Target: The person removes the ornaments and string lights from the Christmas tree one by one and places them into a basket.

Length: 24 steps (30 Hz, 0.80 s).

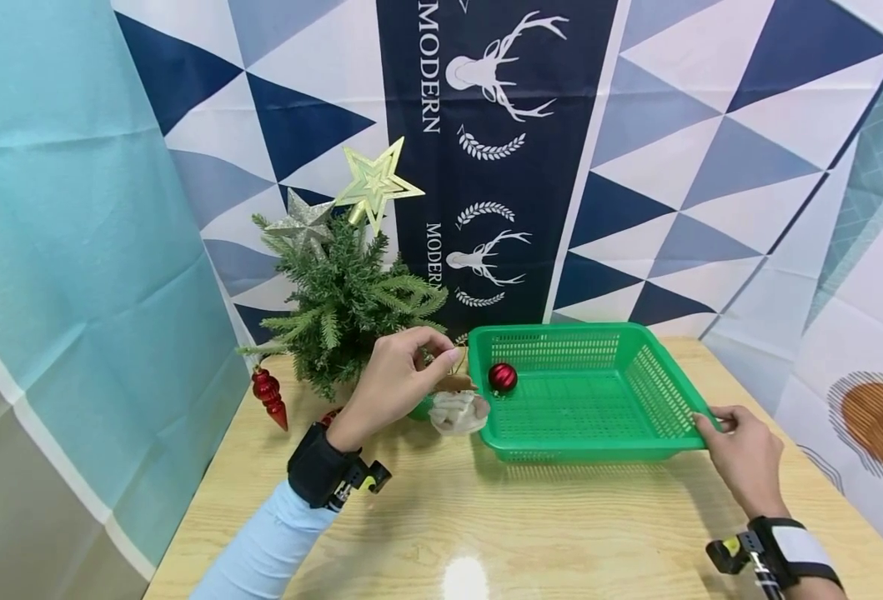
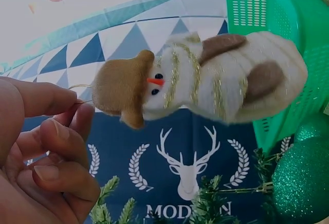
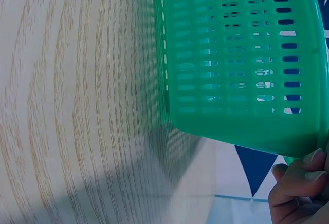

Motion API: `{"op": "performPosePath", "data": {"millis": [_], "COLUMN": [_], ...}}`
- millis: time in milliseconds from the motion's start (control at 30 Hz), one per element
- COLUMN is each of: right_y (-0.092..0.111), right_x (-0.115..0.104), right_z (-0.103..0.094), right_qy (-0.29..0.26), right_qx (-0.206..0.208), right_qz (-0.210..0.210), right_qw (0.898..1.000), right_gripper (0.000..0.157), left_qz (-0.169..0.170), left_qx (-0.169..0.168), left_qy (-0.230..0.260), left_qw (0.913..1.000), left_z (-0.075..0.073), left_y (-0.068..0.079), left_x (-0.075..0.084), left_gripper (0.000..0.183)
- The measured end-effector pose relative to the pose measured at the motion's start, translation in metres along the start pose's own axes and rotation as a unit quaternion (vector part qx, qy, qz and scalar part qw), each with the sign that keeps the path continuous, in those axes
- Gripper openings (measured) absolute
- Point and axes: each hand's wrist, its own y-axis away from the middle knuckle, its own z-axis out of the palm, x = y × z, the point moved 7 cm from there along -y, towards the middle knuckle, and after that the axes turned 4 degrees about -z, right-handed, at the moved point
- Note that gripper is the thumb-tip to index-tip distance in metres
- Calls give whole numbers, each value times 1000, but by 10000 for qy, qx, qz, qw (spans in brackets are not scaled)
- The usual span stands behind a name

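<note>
My left hand (image 1: 388,383) pinches the thin hanging loop of a plush snowman ornament (image 2: 221,77) between thumb and finger. The snowman wears a tan hat and has an orange nose, gold-striped white body and brown mitts. In the head view it hangs at the left side of a green plastic basket (image 1: 584,455), right by the rim. My right hand (image 1: 749,458) grips that basket's rim at the front right corner, thumb on top. One shiny red ball ornament (image 1: 503,377) lies inside, near the basket's left wall.
A small artificial Christmas tree (image 1: 358,292) stands at the back left, with a gold star (image 1: 376,183) and a silver star (image 1: 302,218) on top. From its left branch hangs a red drop-shaped ornament (image 1: 268,396). Low on the tree is a glittery green bauble (image 2: 303,183).
</note>
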Motion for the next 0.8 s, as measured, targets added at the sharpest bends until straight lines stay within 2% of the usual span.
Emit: {"op": "performPosePath", "data": {"millis": [800], "right_y": [1], "right_x": [1], "right_z": [1], "right_qy": [-71], "right_qx": [12], "right_qz": [39], "right_qw": [10000], "right_gripper": [46], "left_qz": [219], "left_qx": [-83], "left_qy": [145], "left_qw": [9996], "left_z": [16], "left_y": [-10], "left_x": [9], "left_gripper": [9]}}
